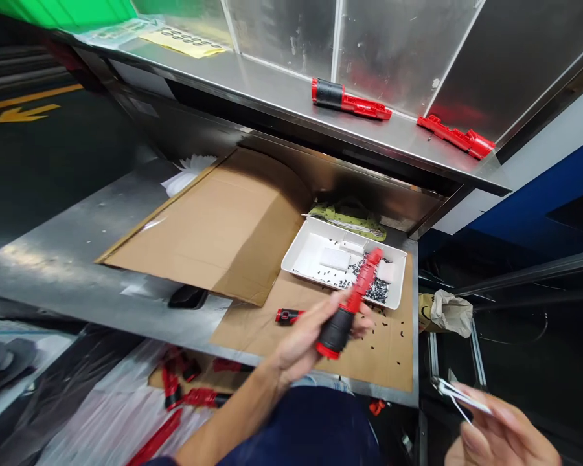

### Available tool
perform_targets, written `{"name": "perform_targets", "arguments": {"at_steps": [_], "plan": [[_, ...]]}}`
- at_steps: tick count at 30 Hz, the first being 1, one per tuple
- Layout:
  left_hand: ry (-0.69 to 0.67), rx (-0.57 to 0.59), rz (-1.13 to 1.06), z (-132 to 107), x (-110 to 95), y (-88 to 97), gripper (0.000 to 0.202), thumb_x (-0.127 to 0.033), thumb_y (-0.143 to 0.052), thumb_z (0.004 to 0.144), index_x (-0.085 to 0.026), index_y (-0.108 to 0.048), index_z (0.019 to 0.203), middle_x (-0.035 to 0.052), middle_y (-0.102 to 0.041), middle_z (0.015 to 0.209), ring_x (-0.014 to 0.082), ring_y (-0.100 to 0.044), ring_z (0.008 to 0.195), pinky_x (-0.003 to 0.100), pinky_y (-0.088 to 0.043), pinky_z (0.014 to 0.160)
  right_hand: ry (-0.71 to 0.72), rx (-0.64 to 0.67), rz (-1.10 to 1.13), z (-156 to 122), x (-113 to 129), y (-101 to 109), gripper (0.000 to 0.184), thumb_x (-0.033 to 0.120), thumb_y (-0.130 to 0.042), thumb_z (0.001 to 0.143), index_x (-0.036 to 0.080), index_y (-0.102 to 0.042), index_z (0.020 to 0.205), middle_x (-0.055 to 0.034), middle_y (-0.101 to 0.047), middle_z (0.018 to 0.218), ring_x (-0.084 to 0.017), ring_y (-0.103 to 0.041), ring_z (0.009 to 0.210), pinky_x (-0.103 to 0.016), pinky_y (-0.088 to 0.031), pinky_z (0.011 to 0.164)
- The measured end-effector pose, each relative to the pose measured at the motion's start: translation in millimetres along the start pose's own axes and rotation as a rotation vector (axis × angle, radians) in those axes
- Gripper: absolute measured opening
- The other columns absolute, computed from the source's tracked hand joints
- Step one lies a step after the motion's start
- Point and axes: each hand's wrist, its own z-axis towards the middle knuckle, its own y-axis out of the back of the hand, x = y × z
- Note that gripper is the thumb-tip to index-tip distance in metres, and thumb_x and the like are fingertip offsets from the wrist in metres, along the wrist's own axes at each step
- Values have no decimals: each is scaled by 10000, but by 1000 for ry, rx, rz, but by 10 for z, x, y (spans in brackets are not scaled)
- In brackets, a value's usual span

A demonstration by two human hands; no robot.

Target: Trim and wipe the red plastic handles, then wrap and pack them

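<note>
My left hand (304,343) is shut around a red plastic handle with a black rubber grip (335,331), held tilted above a cardboard sheet (383,362). Beyond it stands a white tray (311,239) holding white foam pieces and a heap of small black parts (372,281). A short red and black piece (287,316) lies on the cardboard near my left hand, among scattered black bits (388,330). Low at the right, my right hand (500,433) pinches a thin white strip (461,397), away from the bench.
Two red handle parts (342,98) (455,136) lie on a steel shelf (272,97) above. A large cardboard flap (208,226) covers part of the steel bench (63,272). More red parts (189,388) lie below the bench's front edge. A paper bag (449,312) sits right.
</note>
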Motion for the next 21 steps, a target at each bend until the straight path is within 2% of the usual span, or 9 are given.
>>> {"name": "perform_targets", "arguments": {"at_steps": [2,3,5,7,10,13,15,18,21], "plan": [[-174,-170,232,-13,-163,361,445,-460,-748,790,-168,-699,1122,97,-733,1053,249,-667,959,354,-496,922,-38,98,-85,5,-267,-219,357,236,-646,890,225,-568,1238,-88,-732,1019,-245,-739,867,-374,-627,728],[-250,-255,393,-30,-221,556,451,-430,-769,771,-173,-693,1135,94,-734,1080,260,-647,1027,334,-481,947,-66,220,-184,-12,-413,-384,298,241,-606,913,207,-573,1207,-88,-724,1028,-228,-732,878,-357,-615,750],[-372,-424,672,-80,-264,930,481,-380,-805,716,-190,-687,1142,85,-715,1169,288,-603,1145,328,-432,1025,-92,544,-460,-87,-705,-750,216,213,-509,937,187,-597,1133,-92,-714,1025,-218,-720,870,-331,-589,738],[-384,-548,924,-141,-209,1234,500,-372,-797,707,-226,-683,1170,70,-687,1259,315,-576,1210,347,-379,1087,-93,719,-594,-183,-954,-1068,228,128,-473,893,183,-633,1045,-94,-708,979,-233,-709,836,-323,-557,678],[-304,-672,1091,-223,-50,1523,564,-398,-762,738,-244,-632,1265,87,-678,1282,359,-571,1221,414,-354,1103,-69,835,-634,-270,-1164,-1347,300,50,-507,805,200,-655,1019,-94,-701,979,-257,-687,889,-347,-526,736],[-289,-754,835,-287,36,1665,557,-422,-729,768,-190,-609,1259,120,-707,1209,343,-603,1177,409,-417,1052,-20,914,-642,-227,-1151,-1504,396,80,-596,777,206,-628,1152,-127,-666,1166,-317,-618,1097,-452,-465,925],[-294,-757,596,-349,31,1706,497,-429,-670,821,-150,-613,1228,131,-719,1171,303,-648,1108,368,-482,983,26,953,-620,-158,-1052,-1660,406,141,-623,817,200,-598,1217,-139,-629,1253,-323,-568,1173,-473,-424,981],[-242,-719,251,-497,-6,1695,405,-352,-590,897,-118,-618,1226,131,-734,1102,234,-707,919,301,-567,802,114,1011,-559,-87,-864,-2039,357,233,-623,881,194,-584,1235,-132,-618,1268,-290,-554,1171,-426,-430,961],[-171,-663,-32,-644,11,1618,354,-220,-600,903,-92,-633,1231,118,-750,965,158,-697,707,223,-578,653,203,1060,-510,-100,-737,-2482,435,290,-664,877,187,-544,1283,-142,-613,1266,-287,-553,1157,-424,-436,934]]}}
